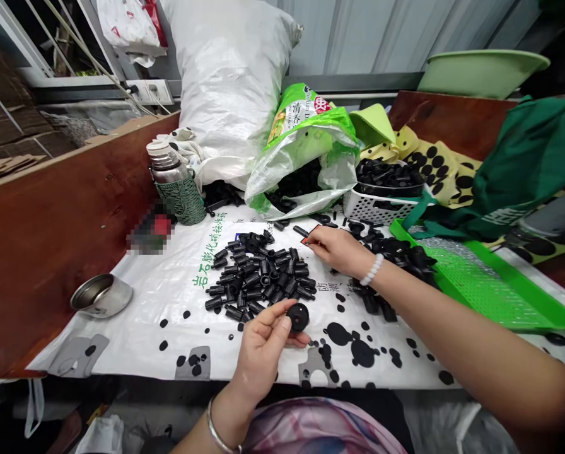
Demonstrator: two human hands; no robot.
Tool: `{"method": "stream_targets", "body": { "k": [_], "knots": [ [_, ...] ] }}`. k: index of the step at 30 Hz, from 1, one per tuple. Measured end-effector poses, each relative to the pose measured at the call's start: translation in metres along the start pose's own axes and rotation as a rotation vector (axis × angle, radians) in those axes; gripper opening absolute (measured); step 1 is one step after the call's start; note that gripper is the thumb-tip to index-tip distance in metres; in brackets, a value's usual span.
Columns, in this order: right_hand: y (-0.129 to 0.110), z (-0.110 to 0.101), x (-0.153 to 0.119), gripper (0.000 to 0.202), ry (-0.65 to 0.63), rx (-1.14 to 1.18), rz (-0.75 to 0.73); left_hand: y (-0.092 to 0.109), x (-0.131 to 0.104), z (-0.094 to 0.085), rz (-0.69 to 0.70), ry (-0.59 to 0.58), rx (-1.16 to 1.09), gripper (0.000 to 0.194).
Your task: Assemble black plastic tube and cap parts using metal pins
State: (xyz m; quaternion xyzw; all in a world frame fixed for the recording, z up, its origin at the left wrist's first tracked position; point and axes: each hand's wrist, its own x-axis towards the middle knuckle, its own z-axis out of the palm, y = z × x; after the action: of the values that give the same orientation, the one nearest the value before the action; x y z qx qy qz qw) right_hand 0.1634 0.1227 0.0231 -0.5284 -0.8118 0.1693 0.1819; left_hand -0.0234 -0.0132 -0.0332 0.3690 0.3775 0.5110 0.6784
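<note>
My left hand (263, 343), near the table's front edge, pinches a round black plastic cap (297, 317) between thumb and fingers, its hollow face turned up. Beyond it lies a pile of small black cylindrical plastic pieces (263, 280), several with narrow tips. To the right of that pile my right hand (337, 249) is closed, with a slim black rod-shaped piece (302, 231) at its fingertips; the fingers partly hide its end. Another heap of black parts (405, 255) lies beside and behind the right wrist.
A white woven sheet (159, 284) with black discs covers the table. Around it stand a metal cup (101, 295), a wrapped bottle (176, 186), an opened green bag (306, 151) of black parts, a white basket (379, 207) and a green tray (481, 284). A wooden board (65, 233) borders the left.
</note>
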Motion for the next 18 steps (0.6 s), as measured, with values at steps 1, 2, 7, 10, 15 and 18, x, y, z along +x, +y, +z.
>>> {"method": "stream_targets", "body": {
  "k": [1, 2, 7, 10, 15, 18],
  "knots": [
    [-0.003, -0.002, -0.009, 0.016, 0.030, 0.092, 0.002, 0.001, 0.001, 0.001, -0.012, 0.009, -0.019, 0.044],
    [-0.007, -0.002, -0.019, 0.018, 0.052, 0.188, 0.001, 0.003, 0.001, 0.001, -0.024, 0.016, -0.034, 0.045],
    [-0.024, 0.007, -0.060, 0.036, 0.119, 0.571, -0.019, 0.011, 0.001, 0.007, -0.059, 0.051, -0.055, 0.050],
    [-0.027, 0.012, -0.076, 0.032, 0.130, 0.742, 0.028, 0.015, 0.001, 0.011, -0.073, 0.072, -0.058, 0.053],
    [-0.026, 0.011, -0.096, 0.035, 0.186, 0.965, 0.212, 0.015, 0.000, 0.019, -0.102, 0.060, -0.080, 0.053],
    [-0.025, 0.010, -0.109, 0.031, 0.242, 0.943, 0.204, 0.012, 0.000, 0.024, -0.116, 0.049, -0.073, 0.052]
  ]
}}
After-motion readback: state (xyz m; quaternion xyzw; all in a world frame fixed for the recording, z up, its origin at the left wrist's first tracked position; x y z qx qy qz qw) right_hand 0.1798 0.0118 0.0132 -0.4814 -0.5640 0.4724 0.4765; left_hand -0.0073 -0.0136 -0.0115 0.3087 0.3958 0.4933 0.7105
